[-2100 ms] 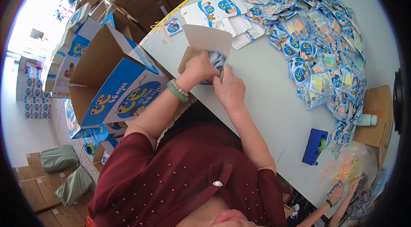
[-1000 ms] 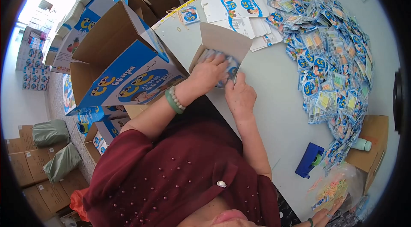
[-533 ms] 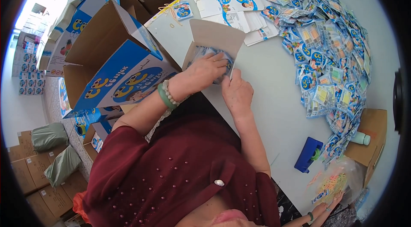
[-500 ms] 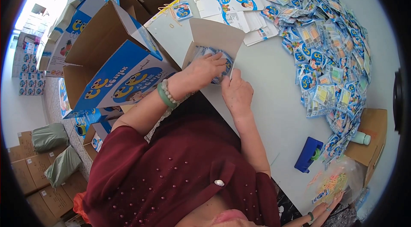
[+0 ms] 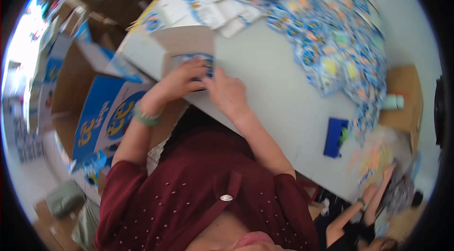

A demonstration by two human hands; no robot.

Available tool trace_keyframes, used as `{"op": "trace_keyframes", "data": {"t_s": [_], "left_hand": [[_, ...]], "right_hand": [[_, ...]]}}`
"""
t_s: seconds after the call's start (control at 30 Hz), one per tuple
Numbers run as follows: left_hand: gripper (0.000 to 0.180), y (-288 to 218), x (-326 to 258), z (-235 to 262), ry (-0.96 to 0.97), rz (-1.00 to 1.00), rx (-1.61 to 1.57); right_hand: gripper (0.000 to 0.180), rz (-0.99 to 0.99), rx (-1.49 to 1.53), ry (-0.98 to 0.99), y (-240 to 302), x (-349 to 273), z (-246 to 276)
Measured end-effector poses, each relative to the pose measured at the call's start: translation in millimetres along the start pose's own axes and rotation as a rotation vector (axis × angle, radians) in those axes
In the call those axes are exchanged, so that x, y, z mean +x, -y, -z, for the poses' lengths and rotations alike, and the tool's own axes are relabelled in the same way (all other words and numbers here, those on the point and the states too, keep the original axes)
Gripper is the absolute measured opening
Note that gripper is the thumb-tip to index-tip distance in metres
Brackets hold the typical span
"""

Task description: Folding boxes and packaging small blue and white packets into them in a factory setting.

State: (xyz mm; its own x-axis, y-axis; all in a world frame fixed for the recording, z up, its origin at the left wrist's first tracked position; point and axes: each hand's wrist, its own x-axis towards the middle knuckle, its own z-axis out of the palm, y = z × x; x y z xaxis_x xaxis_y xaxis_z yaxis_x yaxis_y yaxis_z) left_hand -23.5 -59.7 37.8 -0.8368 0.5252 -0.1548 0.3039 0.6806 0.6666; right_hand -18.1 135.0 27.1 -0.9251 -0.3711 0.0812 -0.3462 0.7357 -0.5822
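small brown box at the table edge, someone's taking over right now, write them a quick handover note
Left hand: open, fingers pressing blue packets down inside the small brown box.
Right hand: beside it at the box's near edge, resting on the packets; nothing gripped that shows.
Box sits flap up at the grey table edge.
Done: some packets are in the box.
Left: a big packet pile lies on the table to the right. How full the box is cannot be told; the picture is blurred.
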Motion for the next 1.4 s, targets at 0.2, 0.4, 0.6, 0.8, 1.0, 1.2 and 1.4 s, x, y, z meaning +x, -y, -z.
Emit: {"op": "trace_keyframes", "data": {"t_s": [0.2, 0.4, 0.6, 0.8, 1.0, 1.2, 1.4], "left_hand": [[0.060, -21, -11, -26, -0.165, 0.033, 0.434], [0.061, -22, -3, -34, -0.161, 0.065, 0.657], [0.051, -16, -6, -17, -0.282, 0.086, 0.778], [0.057, -28, -14, -8, -0.360, 0.354, 0.665], [0.019, -93, 7, -46, -0.692, -0.134, 0.323], [0.030, -89, 79, -116, -0.194, 0.123, -0.015], [0.035, -88, 94, -117, -0.189, 0.180, -0.041]], "right_hand": [[0.036, -0.070, 0.180, -0.264, -72, 2, 52], [0.057, -0.567, -0.696, -0.765, -220, -17, 111], [0.065, -0.321, -0.505, -0.404, -199, -56, 75], [0.063, -0.079, -0.371, -0.119, -118, -102, 80], [0.049, -0.371, 0.067, -0.208, -133, -111, 95], [0.047, -0.591, -0.335, -0.196, -103, -85, 59], [0.035, -0.665, 0.398, -0.298, -143, -106, 59]]}}
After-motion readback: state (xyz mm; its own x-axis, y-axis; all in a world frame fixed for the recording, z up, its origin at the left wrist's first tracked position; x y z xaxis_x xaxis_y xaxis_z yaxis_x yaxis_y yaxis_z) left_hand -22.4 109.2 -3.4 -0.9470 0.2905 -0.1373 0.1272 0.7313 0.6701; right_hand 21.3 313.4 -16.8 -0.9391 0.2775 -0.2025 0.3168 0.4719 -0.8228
